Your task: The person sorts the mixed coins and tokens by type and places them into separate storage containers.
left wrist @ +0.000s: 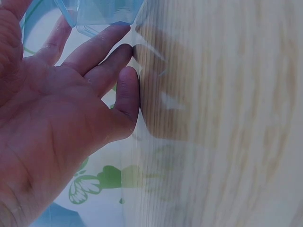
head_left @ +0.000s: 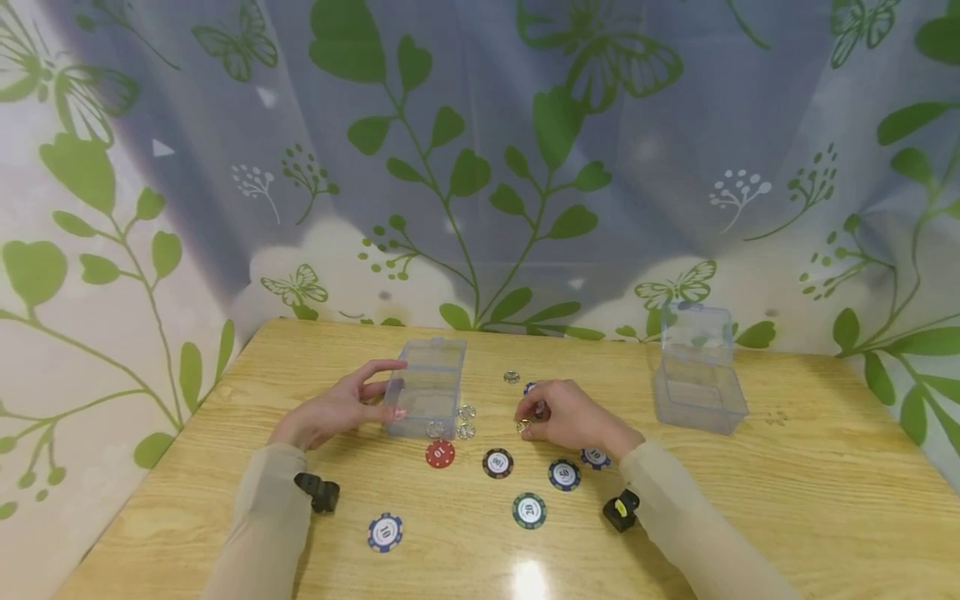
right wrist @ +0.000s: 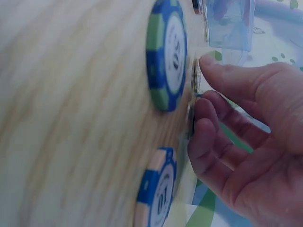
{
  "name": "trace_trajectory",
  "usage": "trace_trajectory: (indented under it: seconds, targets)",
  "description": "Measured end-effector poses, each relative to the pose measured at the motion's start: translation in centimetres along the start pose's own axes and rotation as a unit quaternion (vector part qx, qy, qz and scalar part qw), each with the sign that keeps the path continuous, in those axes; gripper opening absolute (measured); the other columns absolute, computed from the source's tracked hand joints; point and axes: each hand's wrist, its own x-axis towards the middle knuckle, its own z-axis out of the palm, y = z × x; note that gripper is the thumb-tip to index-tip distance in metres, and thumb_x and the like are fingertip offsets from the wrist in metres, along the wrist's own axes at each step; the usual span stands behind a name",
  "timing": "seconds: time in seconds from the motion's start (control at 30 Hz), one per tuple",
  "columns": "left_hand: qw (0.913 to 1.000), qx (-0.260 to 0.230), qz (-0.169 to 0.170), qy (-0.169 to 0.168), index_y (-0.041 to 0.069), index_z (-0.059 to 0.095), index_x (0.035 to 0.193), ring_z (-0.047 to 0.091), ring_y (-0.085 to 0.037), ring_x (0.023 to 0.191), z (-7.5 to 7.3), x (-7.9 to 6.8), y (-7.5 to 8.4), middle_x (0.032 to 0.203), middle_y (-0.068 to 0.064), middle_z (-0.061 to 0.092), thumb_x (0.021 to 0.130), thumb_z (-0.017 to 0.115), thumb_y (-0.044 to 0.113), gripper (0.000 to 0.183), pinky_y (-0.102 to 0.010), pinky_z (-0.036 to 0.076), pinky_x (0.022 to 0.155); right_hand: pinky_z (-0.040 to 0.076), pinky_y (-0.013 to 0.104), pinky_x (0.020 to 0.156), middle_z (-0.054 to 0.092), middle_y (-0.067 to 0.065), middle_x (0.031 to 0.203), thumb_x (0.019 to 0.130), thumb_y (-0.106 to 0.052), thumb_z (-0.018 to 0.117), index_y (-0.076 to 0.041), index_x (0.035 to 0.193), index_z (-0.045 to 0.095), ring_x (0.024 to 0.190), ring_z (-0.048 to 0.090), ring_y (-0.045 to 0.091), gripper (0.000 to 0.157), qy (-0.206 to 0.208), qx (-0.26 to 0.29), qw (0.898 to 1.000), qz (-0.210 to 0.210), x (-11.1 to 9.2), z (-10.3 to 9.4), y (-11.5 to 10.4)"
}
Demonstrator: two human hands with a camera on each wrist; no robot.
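In the head view my left hand (head_left: 341, 408) is at the left side of a clear plastic box (head_left: 423, 387) with its lid open. Its fingers and thumb touch the box; the left wrist view shows the fingers (left wrist: 97, 47) fairly straight. To the right, my right hand (head_left: 573, 417) reaches down to the table with curled fingers and holds a silver coin (head_left: 524, 426) at the thumb and fingertips. The right wrist view shows the thumb at that coin (right wrist: 196, 75), close to the tabletop. A blue chip (head_left: 529, 388) is partly hidden behind this hand.
Silver coins (head_left: 467, 412) lie beside the box, another (head_left: 512, 377) farther back. Red (head_left: 440, 453), black (head_left: 498, 463), green (head_left: 529, 511) and several blue chips (head_left: 564, 474) are spread nearer me. A second open clear box (head_left: 701, 404) stands right. A patterned curtain (head_left: 480, 167) hangs behind.
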Motion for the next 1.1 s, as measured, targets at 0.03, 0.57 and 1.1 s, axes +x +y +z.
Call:
trace_trajectory:
  seconds: [0.03, 0.57, 1.1]
  targets:
    - [1.0000, 0.000, 0.001, -0.001, 0.024, 0.027, 0.161, 0.034, -0.041, 0.152, 0.03, 0.04, -0.04, 0.168, -0.024, 0.024, 0.095, 0.075, 0.019, 0.082, -0.066, 0.025, 0.121, 0.053, 0.025, 0.075, 0.072, -0.003, 0.097, 0.089, -0.013, 0.080, -0.014, 0.102, 0.077, 0.084, 0.063, 0.007, 0.013, 0.003, -0.005, 1.000, -0.006, -0.06, 0.07, 0.05]
    - [1.0000, 0.003, 0.000, 0.000, 0.024, 0.026, 0.162, 0.033, -0.041, 0.152, 0.16, 0.02, -0.05, 0.167, -0.024, 0.027, 0.095, 0.075, 0.021, 0.083, -0.068, 0.023, 0.120, 0.056, 0.027, 0.079, 0.075, -0.002, 0.102, 0.091, -0.015, 0.078, -0.012, 0.107, 0.077, 0.090, 0.068, 0.010, 0.016, 0.007, -0.023, 1.000, -0.016, -0.19, 0.10, -0.13]
    - [1.0000, 0.005, 0.000, 0.001, 0.024, 0.026, 0.162, 0.029, -0.041, 0.154, -0.02, 0.15, -0.20, 0.168, -0.024, 0.023, 0.095, 0.075, 0.022, 0.083, -0.069, 0.021, 0.121, 0.053, 0.022, 0.074, 0.068, -0.002, 0.094, 0.089, -0.018, 0.080, -0.012, 0.096, 0.077, 0.082, 0.060, 0.005, 0.010, -0.026, -0.022, 0.999, -0.010, 0.09, -0.25, -0.02]
